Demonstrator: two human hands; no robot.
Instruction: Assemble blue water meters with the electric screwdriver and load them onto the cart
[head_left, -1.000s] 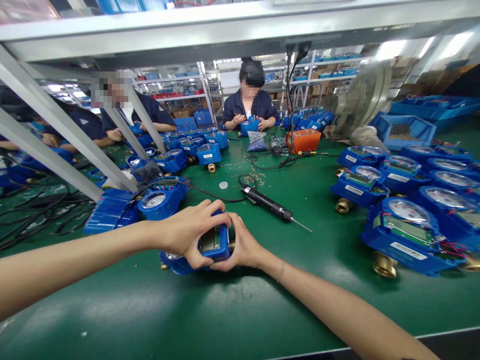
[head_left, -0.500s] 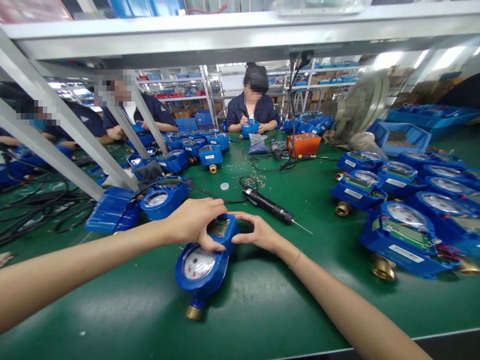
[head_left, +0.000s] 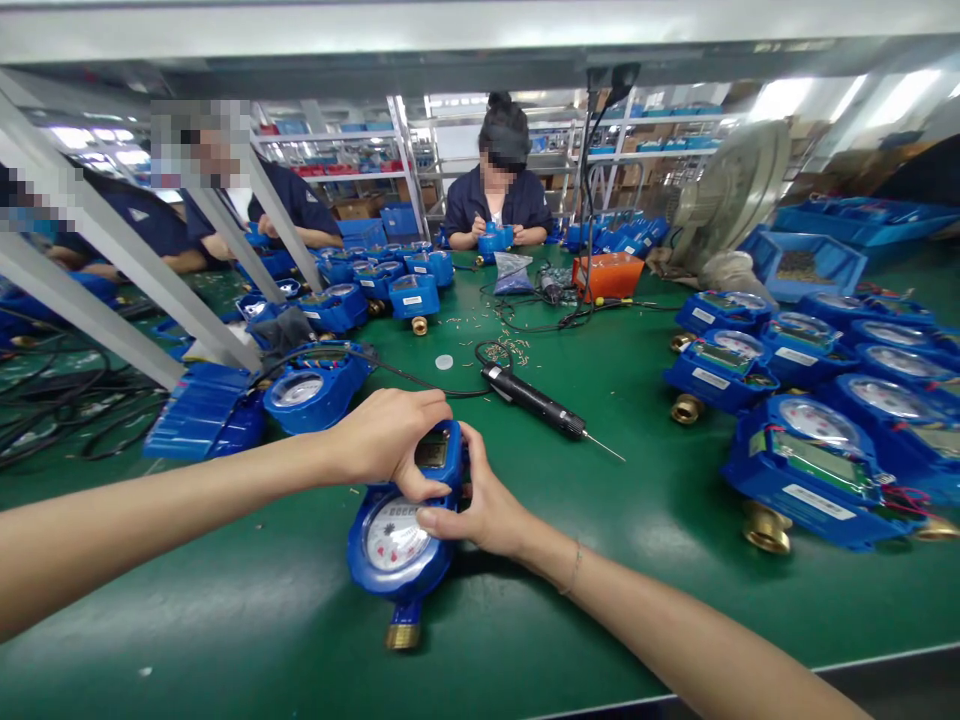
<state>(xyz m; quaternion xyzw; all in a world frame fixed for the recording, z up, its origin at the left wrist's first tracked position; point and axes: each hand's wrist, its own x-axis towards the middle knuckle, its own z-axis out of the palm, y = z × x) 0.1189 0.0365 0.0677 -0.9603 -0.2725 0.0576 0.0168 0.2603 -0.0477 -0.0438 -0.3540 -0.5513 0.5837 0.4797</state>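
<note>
A blue water meter [head_left: 397, 540] with a round white dial and a brass fitting at its near end lies flat on the green table [head_left: 525, 620] in front of me. My left hand [head_left: 386, 440] is curled over its far end, thumb pressed beside the small display. My right hand [head_left: 480, 505] grips the meter's right side, thumb lying across the edge of the dial. Both hands are closed on the meter.
A black electric screwdriver [head_left: 536, 402] with its cable lies just beyond my hands. Several blue meters [head_left: 810, 470] crowd the right side, another meter [head_left: 307, 385] sits to the left. An orange box [head_left: 607, 275] and loose screws lie farther back. Seated people work across the table.
The meter was turned from standing on edge to lying dial-up. Since half a second ago my right hand has moved in from its far end to grip its right side.
</note>
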